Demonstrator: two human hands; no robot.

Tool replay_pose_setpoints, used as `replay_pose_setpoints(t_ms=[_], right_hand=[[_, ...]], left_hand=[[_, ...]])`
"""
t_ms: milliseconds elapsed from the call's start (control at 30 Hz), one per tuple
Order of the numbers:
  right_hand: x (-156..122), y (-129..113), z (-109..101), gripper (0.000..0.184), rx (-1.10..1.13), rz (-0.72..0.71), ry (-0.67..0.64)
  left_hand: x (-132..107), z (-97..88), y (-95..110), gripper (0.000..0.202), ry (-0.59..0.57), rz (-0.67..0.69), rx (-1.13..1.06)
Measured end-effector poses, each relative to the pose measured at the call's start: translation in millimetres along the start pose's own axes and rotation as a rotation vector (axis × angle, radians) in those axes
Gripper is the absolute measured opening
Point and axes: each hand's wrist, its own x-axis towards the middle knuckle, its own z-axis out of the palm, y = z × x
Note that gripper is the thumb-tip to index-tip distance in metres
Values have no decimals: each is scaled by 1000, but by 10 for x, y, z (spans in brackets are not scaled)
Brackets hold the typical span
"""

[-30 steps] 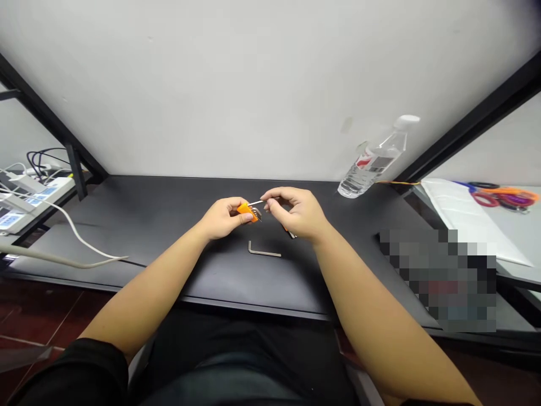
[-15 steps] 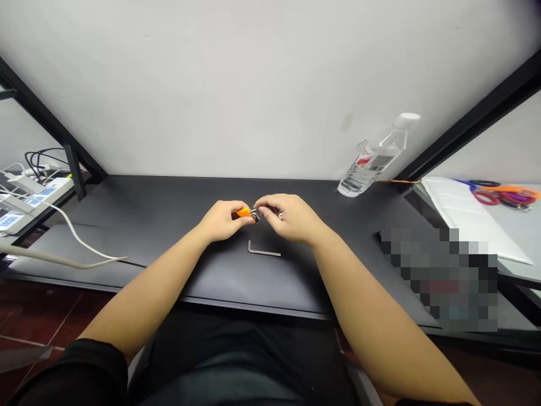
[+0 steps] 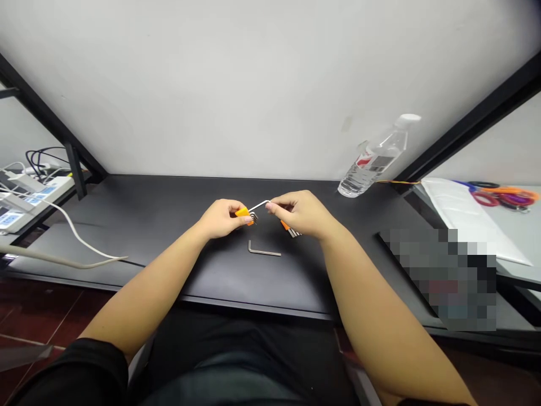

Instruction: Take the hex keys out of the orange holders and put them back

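My left hand (image 3: 220, 219) is closed on a small orange holder of hex keys (image 3: 244, 213), held just above the black desk (image 3: 147, 225). My right hand (image 3: 305, 214) pinches one thin silver hex key (image 3: 258, 205) whose other end sits at the holder. Below that hand a second orange piece with grey keys (image 3: 291, 229) shows partly under the palm. A loose L-shaped hex key (image 3: 262, 251) lies flat on the desk, just in front of both hands.
A clear plastic water bottle (image 3: 374, 160) leans at the back right. Power strips (image 3: 25, 194) and a white cable (image 3: 76, 234) lie at the left. A white sheet (image 3: 465, 217) and coloured scissors (image 3: 502, 196) rest on the neighbouring table at the right.
My right hand has drawn back to the right, and the thin hex key now shows between it and the orange holder. The left hand has hardly moved.
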Motion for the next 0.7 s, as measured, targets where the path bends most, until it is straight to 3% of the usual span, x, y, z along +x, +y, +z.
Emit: replay_pose_setpoints(t_ms=[167, 333, 500, 700], right_hand=[[21, 17, 63, 44, 17, 0, -40], [37, -85, 164, 35, -44, -130, -119], [45, -118, 202, 32, -179, -105, -185], [-10, -133, 248, 19, -252, -80, -535]], left_hand=[[17, 14, -25, 26, 15, 6, 12], [38, 58, -56, 28, -18, 18, -7], [58, 61, -92, 27, -18, 16, -19], [63, 20, -90, 24, 62, -15, -17]])
